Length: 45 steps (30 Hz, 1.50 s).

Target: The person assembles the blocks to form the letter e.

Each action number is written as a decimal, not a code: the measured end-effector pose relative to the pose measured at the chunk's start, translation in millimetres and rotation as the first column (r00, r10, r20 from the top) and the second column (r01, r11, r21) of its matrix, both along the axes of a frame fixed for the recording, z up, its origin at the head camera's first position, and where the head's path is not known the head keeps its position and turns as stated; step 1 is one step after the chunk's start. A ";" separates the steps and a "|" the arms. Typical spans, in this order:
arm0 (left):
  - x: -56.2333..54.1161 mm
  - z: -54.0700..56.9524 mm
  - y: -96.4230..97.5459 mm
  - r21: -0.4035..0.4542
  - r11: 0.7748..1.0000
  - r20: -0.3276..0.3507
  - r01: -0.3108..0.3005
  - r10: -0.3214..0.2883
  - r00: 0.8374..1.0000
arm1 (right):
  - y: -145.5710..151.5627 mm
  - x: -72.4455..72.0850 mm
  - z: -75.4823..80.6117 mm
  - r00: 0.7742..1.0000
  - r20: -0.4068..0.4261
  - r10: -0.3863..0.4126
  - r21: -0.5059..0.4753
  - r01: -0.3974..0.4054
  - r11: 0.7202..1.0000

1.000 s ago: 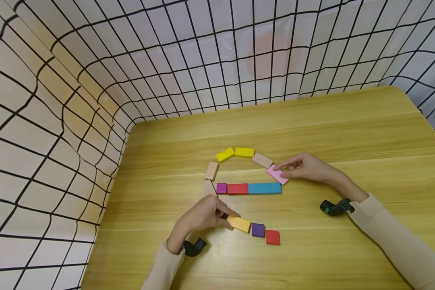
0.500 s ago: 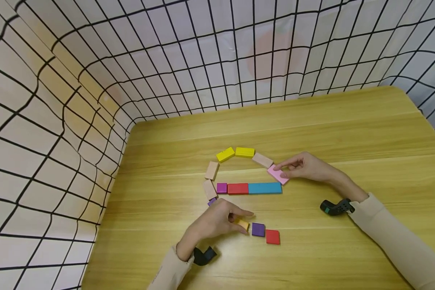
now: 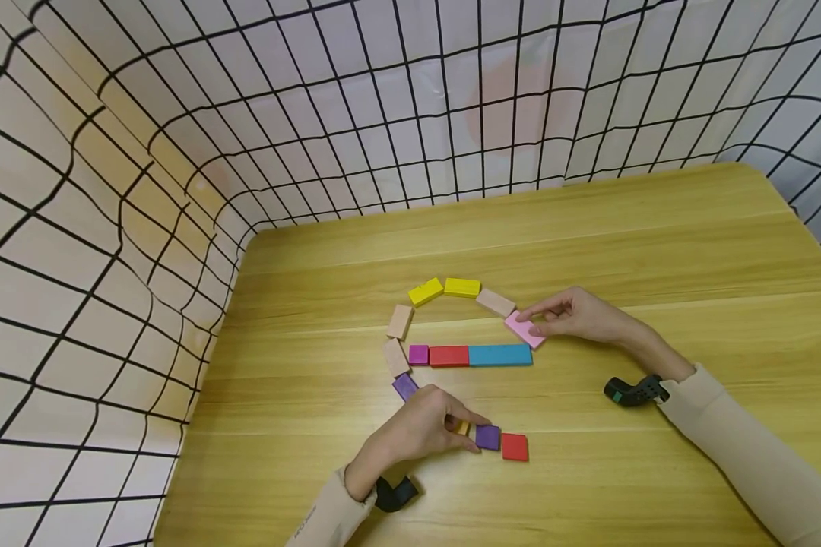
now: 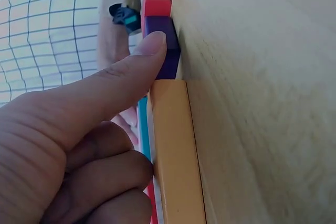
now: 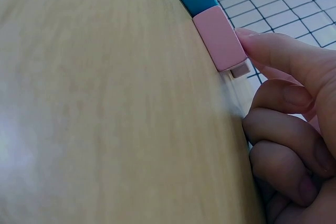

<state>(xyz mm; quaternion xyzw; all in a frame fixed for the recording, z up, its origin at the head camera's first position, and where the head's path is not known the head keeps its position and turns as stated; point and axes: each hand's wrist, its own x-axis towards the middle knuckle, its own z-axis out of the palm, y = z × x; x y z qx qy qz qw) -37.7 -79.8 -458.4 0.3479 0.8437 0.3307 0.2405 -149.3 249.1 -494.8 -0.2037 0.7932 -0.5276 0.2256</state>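
My left hand (image 3: 420,427) pinches a small dark purple block (image 3: 488,437) between thumb and index finger. In the left wrist view, the thumb lies against that block's side, and an orange block (image 4: 177,150) runs up close to it. A red block (image 3: 515,447) sits just right of the small purple one. My right hand (image 3: 581,317) holds the pink block (image 3: 524,330) at the right end of the arc, thumb and index finger on it. Under the left hand, another purple block (image 3: 404,387) is partly covered.
Two yellow blocks (image 3: 461,288) top the arc, with pale wood blocks (image 3: 400,322) on its sides. Inside, a magenta block (image 3: 419,355), a red block (image 3: 449,356) and a blue block (image 3: 500,355) form a straight row. A black wire grid (image 3: 410,114) borders the table.
My left hand has slid right along the lower row, from the orange block to the small purple block, uncovering the purple block at lower left. The right hand stays on the pink block.
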 end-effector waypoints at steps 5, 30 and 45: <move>-0.8 -1.7 -3.5 0.012 1.000 -0.003 0.022 -0.022 1.000 | 0.3 0.0 -0.5 1.000 0.003 0.002 -0.006 -0.002 1.000; 24.2 -1.1 34.7 -0.090 0.996 -0.283 -0.005 -0.021 0.959 | 0.2 0.3 -2.0 1.000 0.000 0.001 -0.006 -0.001 1.000; 29.1 -3.5 30.3 -0.057 0.997 -0.235 -0.045 0.031 0.972 | -0.2 0.3 -1.2 1.000 0.004 -0.006 0.003 0.006 1.000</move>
